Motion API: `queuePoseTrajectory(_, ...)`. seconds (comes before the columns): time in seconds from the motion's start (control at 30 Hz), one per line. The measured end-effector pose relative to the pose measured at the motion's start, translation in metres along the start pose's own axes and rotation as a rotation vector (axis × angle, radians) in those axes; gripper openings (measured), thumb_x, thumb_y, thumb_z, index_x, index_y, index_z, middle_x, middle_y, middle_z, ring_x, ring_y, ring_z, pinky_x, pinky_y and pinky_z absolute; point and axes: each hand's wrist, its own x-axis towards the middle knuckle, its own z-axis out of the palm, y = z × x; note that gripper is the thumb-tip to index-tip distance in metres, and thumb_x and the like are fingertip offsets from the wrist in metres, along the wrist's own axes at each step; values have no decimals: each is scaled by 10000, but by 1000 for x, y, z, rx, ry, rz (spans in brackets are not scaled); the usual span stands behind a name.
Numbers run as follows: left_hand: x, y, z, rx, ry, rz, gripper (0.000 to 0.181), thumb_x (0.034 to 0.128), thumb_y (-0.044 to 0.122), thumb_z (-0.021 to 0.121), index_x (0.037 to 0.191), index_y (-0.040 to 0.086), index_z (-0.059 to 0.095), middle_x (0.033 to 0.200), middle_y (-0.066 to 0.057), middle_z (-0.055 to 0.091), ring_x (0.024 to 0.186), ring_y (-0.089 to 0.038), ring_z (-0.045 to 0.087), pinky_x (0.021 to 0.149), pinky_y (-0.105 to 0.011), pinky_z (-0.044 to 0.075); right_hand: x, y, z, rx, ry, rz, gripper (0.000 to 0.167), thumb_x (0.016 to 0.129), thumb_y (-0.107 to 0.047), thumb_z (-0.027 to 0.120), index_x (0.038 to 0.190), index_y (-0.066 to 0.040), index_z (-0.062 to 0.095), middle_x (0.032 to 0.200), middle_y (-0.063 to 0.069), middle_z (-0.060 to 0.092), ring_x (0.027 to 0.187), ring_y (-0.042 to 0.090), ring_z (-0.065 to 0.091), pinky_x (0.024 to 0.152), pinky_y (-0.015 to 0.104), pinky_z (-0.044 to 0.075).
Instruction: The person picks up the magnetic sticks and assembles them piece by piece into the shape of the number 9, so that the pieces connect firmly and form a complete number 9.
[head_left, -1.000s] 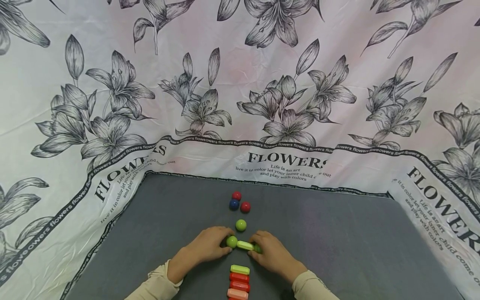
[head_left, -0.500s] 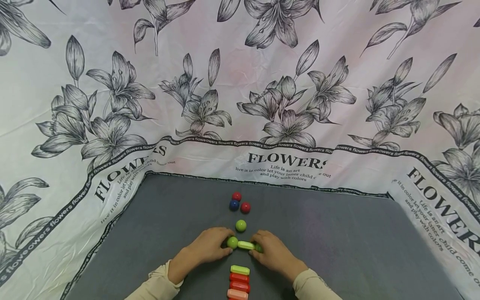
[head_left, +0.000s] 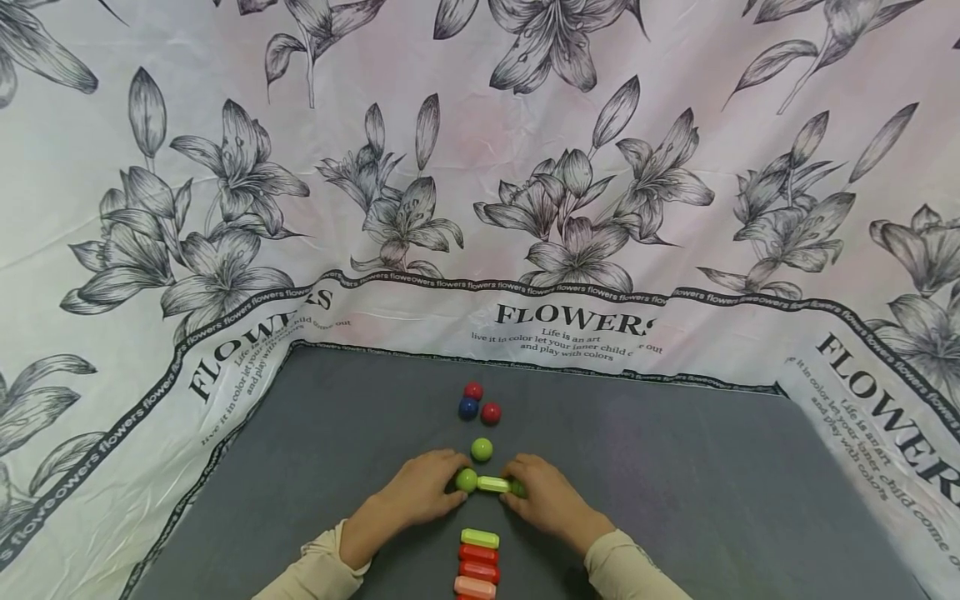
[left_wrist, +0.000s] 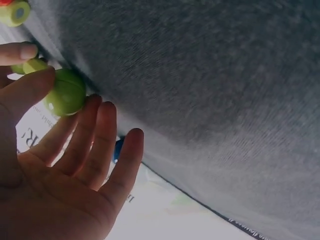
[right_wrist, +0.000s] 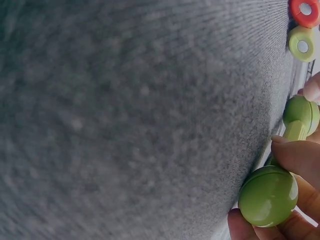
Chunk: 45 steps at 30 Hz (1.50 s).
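A light green rod (head_left: 493,484) lies between two green balls, making one straight piece. My left hand (head_left: 422,487) holds the left green ball (head_left: 467,480) between thumb and fingers; the left wrist view shows this ball (left_wrist: 66,93) close up. At the other end, my right hand (head_left: 551,498) pinches the right green ball (right_wrist: 268,196), mostly hidden by fingers in the head view. Both balls touch or nearly touch the rod's ends. Just beyond the piece sits a loose green ball (head_left: 482,450), apart from both hands.
Farther back, two red balls (head_left: 491,413) and a blue ball (head_left: 468,408) sit close together. Nearer the body, a row holds a light green rod (head_left: 480,538), red rods (head_left: 479,572) and a pink rod (head_left: 475,587). A flower-printed cloth (head_left: 420,321) borders the grey table (head_left: 660,475).
Both hands have shifted the ball-and-rod piece slightly away from the body and a little to the right. Their holds look the same, and the loose balls and rods stay put.
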Motion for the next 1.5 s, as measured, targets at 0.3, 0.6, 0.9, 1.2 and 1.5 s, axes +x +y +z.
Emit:
queuePoseTrajectory(0.3,-3,10,-10,150,97,49,361,888,298,752,1204,142,674,1035,16,678,894,-122,629,730,-314,530,1,1,0,-1,11,2,188,856,-203,788,1009,-115,723,913,-52,650,851,82,589,778,327,517)
queuePoseTrajectory(0.6,-8,31,-22,196,76,91,342,910,316,732,1207,154,685,1043,9,699,850,-123,631,712,-304,529,0,0,-1,8,18,12,181,861,-197,783,1011,-116,721,920,-51,651,845,72,574,777,324,513)
queuePoseTrajectory(0.9,-13,43,-16,187,22,128,332,913,315,728,1215,186,683,1037,52,692,883,-88,646,747,-282,540,1,1,-1,17,9,18,178,874,-198,776,1020,-116,714,909,-62,639,811,45,535,730,280,480)
queuePoseTrajectory(1.2,-17,51,-6,220,-40,152,360,905,338,726,1237,207,680,1057,67,690,901,-89,653,705,-282,535,1,1,1,11,27,7,177,862,-195,785,1007,-119,719,903,-61,644,814,48,540,732,278,482)
queuePoseTrajectory(1.5,-17,53,0,201,-76,160,312,904,322,724,1198,224,689,1095,83,696,948,-79,657,739,-286,543,1,2,2,7,40,-17,172,850,-181,792,995,-125,717,897,-68,640,811,43,541,729,282,483)
